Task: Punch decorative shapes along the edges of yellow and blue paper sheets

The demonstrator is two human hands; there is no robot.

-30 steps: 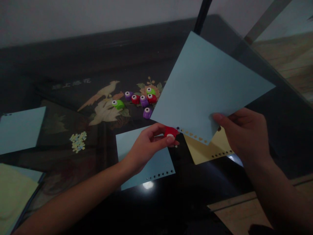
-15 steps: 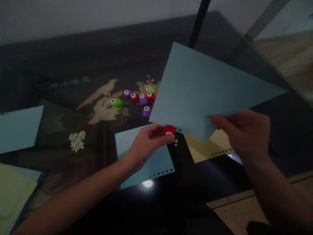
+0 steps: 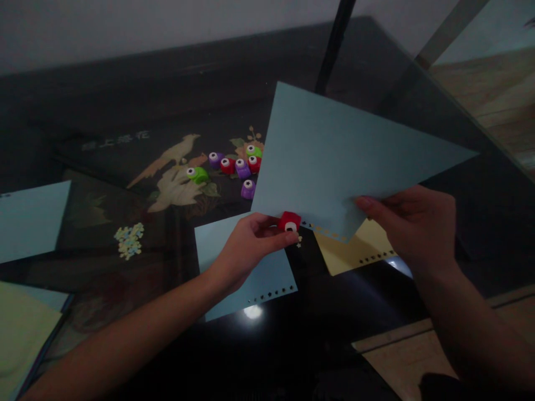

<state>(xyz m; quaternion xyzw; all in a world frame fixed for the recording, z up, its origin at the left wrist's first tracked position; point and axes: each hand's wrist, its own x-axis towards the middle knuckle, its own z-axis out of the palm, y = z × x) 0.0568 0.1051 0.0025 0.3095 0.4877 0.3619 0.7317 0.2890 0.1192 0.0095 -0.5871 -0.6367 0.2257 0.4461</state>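
Observation:
Between thumb and fingers, my left hand [image 3: 251,239] grips a small red craft punch [image 3: 290,221] with a white button. The punch sits at the lower edge of a light blue sheet of paper [image 3: 334,156], beside a row of punched holes. My right hand [image 3: 422,223] pinches that sheet near its lower right edge and keeps it tilted above the table. Tiny punched shapes [image 3: 299,240] lie just below the punch. Under my left hand is another blue sheet [image 3: 254,289] with holes along its near edge. A yellow sheet [image 3: 338,256], also punched, is partly hidden by the raised paper.
Several purple, red and green punches [image 3: 242,168] stand behind my left hand on the dark glossy table [image 3: 167,345]. A pile of paper cut-outs [image 3: 129,240] lies to the left. More blue paper [image 3: 33,223] and yellow paper [image 3: 25,334] occupy the far left.
The raised blue sheet has shifted slightly left, and its top corner sits lower. My left thumb has moved off the red punch's button, which now shows more fully.

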